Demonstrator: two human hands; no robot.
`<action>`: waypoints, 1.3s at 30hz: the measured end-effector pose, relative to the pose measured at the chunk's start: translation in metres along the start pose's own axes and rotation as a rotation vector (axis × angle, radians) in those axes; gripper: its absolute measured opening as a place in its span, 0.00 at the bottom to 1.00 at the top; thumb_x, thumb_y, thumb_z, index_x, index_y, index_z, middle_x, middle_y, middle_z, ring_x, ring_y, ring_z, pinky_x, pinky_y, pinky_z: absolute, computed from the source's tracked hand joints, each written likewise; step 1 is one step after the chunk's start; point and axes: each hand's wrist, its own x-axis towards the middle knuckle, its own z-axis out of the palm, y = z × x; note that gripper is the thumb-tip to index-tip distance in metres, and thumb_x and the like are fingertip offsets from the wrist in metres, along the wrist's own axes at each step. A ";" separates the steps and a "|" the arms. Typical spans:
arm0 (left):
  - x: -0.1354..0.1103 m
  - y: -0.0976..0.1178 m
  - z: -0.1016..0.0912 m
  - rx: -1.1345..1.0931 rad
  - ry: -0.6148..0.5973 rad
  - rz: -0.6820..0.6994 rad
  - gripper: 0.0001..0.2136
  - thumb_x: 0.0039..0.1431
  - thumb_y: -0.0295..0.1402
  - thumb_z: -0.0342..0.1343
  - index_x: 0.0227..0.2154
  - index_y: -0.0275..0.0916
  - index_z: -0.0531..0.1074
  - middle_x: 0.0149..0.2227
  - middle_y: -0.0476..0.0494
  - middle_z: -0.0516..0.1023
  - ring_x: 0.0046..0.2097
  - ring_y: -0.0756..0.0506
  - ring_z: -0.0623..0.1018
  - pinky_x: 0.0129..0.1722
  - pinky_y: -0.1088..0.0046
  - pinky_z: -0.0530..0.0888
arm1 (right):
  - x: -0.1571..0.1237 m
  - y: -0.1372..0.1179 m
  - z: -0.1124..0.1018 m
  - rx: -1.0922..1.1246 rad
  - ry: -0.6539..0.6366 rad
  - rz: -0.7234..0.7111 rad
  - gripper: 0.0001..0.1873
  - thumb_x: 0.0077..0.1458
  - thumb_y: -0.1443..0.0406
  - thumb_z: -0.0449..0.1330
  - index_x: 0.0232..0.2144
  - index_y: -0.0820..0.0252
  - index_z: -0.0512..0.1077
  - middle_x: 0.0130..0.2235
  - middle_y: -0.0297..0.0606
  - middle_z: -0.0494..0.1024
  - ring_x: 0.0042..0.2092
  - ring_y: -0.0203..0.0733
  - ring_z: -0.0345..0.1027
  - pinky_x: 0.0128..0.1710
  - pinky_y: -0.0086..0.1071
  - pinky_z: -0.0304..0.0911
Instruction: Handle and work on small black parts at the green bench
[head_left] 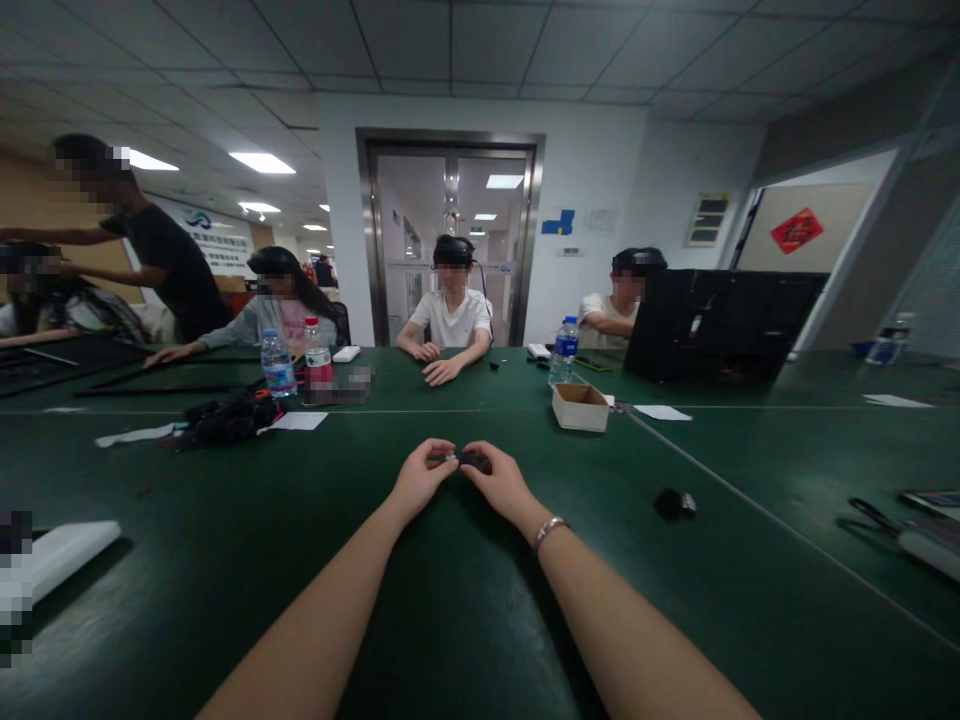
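My left hand (421,482) pinches a small shiny silver piece (451,457) between thumb and fingers. Facing it, my right hand (501,487) is closed on a small black piece (469,460). The two pieces meet or nearly meet just above the green table (457,560); whether they are joined cannot be made out. A bracelet circles my right wrist. To the right on the tabletop lies another small black object with a silver end (676,504), apart from both hands.
Beyond my hands stand an open box (581,410) and a water bottle (564,352). At left are two bottles (279,365), a black tangled bundle (229,418) and a white device (64,560). A large black panel (720,325) stands at right. Several people sit across the table.
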 end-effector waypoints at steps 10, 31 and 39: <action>0.004 -0.012 0.000 0.049 -0.016 -0.125 0.17 0.51 0.47 0.53 0.31 0.36 0.71 0.28 0.46 0.73 0.29 0.49 0.73 0.29 0.74 0.68 | 0.000 0.005 0.001 0.033 -0.008 0.008 0.14 0.49 0.62 0.59 0.40 0.56 0.71 0.34 0.33 0.73 0.30 0.34 0.65 0.31 0.30 0.62; -0.003 -0.007 0.003 0.409 -0.021 -0.008 0.24 0.58 0.51 0.39 0.22 0.38 0.69 0.21 0.48 0.70 0.25 0.48 0.70 0.28 0.72 0.65 | -0.002 -0.002 -0.002 0.062 -0.015 -0.016 0.15 0.47 0.64 0.59 0.40 0.56 0.71 0.37 0.34 0.74 0.32 0.34 0.65 0.35 0.32 0.63; -0.008 0.002 0.001 0.219 -0.014 0.079 0.12 0.51 0.39 0.55 0.37 0.39 0.70 0.34 0.45 0.74 0.35 0.48 0.73 0.36 0.73 0.69 | 0.001 0.008 0.001 0.115 0.016 0.029 0.15 0.47 0.62 0.60 0.39 0.57 0.71 0.35 0.34 0.72 0.32 0.35 0.65 0.32 0.31 0.65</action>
